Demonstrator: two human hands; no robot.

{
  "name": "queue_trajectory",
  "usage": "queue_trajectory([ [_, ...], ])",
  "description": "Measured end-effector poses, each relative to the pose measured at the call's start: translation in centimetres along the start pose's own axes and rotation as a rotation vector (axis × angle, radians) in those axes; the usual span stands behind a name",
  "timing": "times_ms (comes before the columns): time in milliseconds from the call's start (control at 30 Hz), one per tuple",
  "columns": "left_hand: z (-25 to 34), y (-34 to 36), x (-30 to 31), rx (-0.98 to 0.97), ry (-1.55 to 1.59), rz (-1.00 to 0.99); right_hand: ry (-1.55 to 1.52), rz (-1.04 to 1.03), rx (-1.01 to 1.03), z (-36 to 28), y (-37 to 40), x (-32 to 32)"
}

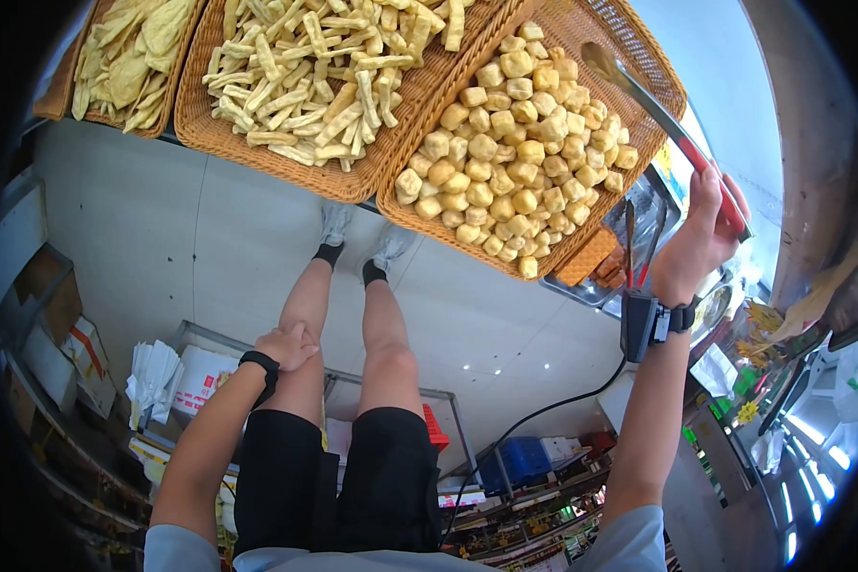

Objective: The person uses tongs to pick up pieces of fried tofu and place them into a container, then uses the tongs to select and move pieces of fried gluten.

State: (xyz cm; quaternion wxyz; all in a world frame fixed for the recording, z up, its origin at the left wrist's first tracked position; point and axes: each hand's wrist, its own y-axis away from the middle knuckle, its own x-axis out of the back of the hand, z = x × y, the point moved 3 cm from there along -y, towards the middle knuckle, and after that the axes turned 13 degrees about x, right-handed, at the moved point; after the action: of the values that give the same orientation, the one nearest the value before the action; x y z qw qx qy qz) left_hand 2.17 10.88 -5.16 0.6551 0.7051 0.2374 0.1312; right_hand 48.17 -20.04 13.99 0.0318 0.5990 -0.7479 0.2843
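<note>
My right hand [704,229] is closed around the red handle of a pair of metal tongs [653,110]. The tips of the tongs hang over the far right part of a wicker basket [653,57] piled with golden puffed tofu cubes [515,153], touching none of them that I can see. My left hand [289,348] rests near my knee with its fingers loosely bent and nothing visible in it. A dark wristband shows on the left wrist; on the right is a black device with a cable.
More wicker baskets hold pale cut strips [305,95] and flat yellowish pieces [138,57]. Beside the cube basket, a metal tray [653,214] holds brown blocks [591,257] and other tongs. A black cable [515,429] hangs from my right wrist. Behind me stand shelves and a blue crate [520,462].
</note>
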Motion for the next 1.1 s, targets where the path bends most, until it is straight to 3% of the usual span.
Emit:
queue_trajectory([
  [200,-0.1,0.1,0.2,-0.010,0.019,0.013,-0.075,-0.170,0.147,-0.9,-0.4,-4.3],
  [400,-0.2,0.1,0.0,0.006,0.050,0.002,-0.113,-0.293,0.167,-0.1,-0.5,-5.7],
  [867,-0.4,0.2,0.3,0.015,0.066,-0.012,-0.090,-0.242,0.048,1.0,-1.0,-5.8],
  [1000,-0.6,0.0,0.5,0.020,0.066,-0.029,-0.085,-0.340,0.219,1.0,-0.6,-5.9],
  [1100,-0.4,0.4,0.5,0.014,0.063,-0.030,-0.084,-0.354,0.178,1.3,-0.3,-6.6],
])
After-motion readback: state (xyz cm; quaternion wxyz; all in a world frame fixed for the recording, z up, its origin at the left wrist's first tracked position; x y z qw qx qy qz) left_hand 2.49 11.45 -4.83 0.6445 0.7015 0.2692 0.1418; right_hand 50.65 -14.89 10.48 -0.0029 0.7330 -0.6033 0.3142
